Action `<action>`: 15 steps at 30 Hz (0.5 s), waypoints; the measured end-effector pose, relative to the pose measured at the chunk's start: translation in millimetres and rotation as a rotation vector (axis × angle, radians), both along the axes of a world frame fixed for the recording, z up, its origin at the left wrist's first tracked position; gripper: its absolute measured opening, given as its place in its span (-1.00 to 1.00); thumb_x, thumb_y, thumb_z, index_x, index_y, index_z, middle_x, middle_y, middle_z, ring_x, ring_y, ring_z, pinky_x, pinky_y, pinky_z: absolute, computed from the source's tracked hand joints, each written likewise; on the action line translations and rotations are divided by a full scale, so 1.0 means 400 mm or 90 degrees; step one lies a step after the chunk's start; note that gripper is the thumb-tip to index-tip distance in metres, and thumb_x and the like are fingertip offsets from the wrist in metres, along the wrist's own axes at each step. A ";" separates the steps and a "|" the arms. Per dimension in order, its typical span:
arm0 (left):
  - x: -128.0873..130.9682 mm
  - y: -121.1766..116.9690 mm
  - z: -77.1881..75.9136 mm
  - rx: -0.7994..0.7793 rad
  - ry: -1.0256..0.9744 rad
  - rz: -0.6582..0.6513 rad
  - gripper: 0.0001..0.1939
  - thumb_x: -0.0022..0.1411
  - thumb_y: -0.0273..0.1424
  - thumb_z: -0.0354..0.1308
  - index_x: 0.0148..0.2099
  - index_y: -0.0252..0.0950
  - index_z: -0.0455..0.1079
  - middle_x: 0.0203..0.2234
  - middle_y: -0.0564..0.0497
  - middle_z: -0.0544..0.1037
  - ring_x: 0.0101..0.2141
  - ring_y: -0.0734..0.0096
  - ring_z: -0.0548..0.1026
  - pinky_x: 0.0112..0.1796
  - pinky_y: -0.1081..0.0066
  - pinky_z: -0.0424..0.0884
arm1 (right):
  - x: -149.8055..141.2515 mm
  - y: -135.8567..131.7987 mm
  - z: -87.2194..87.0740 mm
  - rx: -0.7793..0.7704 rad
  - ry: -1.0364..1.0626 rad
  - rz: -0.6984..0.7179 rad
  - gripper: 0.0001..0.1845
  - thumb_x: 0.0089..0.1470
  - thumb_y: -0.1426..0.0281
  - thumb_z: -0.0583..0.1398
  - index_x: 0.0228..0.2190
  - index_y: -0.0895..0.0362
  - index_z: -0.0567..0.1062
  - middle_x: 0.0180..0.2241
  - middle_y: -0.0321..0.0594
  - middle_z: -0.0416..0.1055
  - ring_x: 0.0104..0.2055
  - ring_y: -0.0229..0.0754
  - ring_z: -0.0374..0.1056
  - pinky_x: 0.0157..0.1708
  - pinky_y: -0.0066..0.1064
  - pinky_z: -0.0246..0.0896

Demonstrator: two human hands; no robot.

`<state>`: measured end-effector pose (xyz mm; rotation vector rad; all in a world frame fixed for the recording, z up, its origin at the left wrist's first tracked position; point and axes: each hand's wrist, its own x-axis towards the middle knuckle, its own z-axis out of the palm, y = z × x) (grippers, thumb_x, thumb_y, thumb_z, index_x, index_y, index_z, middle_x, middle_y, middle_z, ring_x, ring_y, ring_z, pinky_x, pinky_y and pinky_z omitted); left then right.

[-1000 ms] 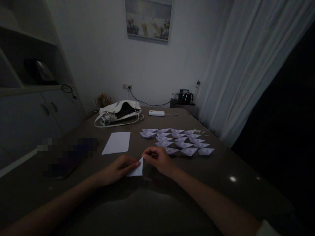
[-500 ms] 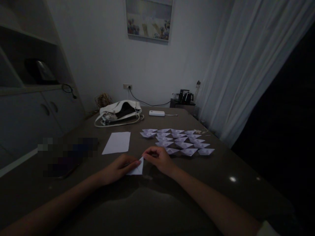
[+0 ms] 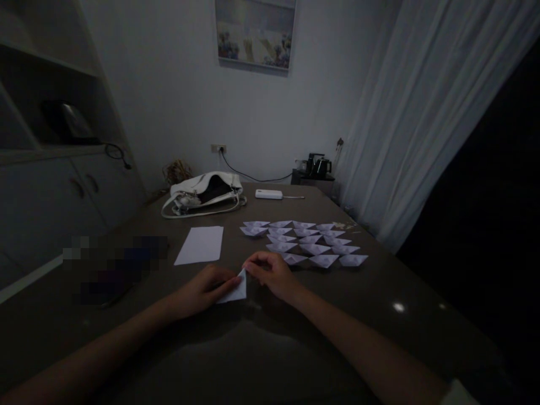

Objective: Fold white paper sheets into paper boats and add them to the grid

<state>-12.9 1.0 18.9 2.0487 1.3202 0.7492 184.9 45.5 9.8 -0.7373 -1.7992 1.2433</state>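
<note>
A small folded piece of white paper (image 3: 237, 292) is held between my two hands just above the dark table. My left hand (image 3: 205, 289) grips its left part, thumb on top and fingers behind. With thumb and forefinger, my right hand (image 3: 272, 274) pinches the paper's upper tip. Beyond my right hand stand rows of folded white paper boats (image 3: 312, 248); the hand hides part of the nearest row. Flat white paper sheets (image 3: 201, 245) lie just beyond my left hand.
A white handbag (image 3: 206, 191) lies at the table's far left, and a white power bank (image 3: 269, 194) with a short cable at the far middle. A blurred-out object (image 3: 126, 270) is at the left. A white curtain (image 3: 396, 112) hangs at the right.
The folded paper has tilted slightly, its lower right corner shifting a little up and right. Both hands keep their hold in nearly the same place.
</note>
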 end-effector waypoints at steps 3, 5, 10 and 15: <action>-0.002 0.002 -0.005 -0.014 0.003 -0.011 -0.48 0.17 0.08 0.00 -0.27 -0.28 0.47 -0.41 0.01 0.50 -0.34 0.30 0.40 -0.31 0.43 0.36 | 0.000 0.000 0.000 -0.028 -0.001 0.028 -0.71 0.05 0.21 0.20 -0.37 0.20 0.53 -0.51 -0.29 0.40 -0.52 -0.34 0.26 -0.53 -0.52 0.15; 0.000 0.000 -0.002 -0.004 0.005 -0.016 -0.49 0.18 0.07 -0.01 -0.30 -0.29 0.46 -0.44 0.02 0.48 -0.37 0.33 0.39 -0.34 0.45 0.36 | 0.000 -0.002 0.000 -0.019 -0.009 0.031 -0.75 0.02 0.24 0.23 -0.41 0.20 0.53 -0.49 -0.28 0.43 -0.48 -0.33 0.29 -0.47 -0.50 0.19; 0.010 -0.008 0.011 0.019 0.014 -0.047 -0.47 0.20 0.07 -0.04 -0.40 -0.29 0.44 -0.55 0.05 0.42 -0.46 0.38 0.36 -0.41 0.48 0.33 | 0.000 -0.007 0.006 0.010 -0.024 0.020 -0.83 0.01 0.32 0.24 -0.47 0.19 0.51 -0.48 -0.28 0.44 -0.43 -0.29 0.34 -0.39 -0.47 0.22; 0.017 -0.009 0.026 -0.015 0.042 -0.115 -0.45 0.25 0.04 -0.09 -0.42 -0.31 0.45 -0.59 0.06 0.41 -0.51 0.42 0.36 -0.45 0.50 0.32 | -0.002 -0.006 0.009 0.002 0.001 0.008 -0.81 -0.01 0.31 0.24 -0.50 0.19 0.47 -0.54 -0.31 0.37 -0.50 -0.32 0.28 -0.49 -0.50 0.17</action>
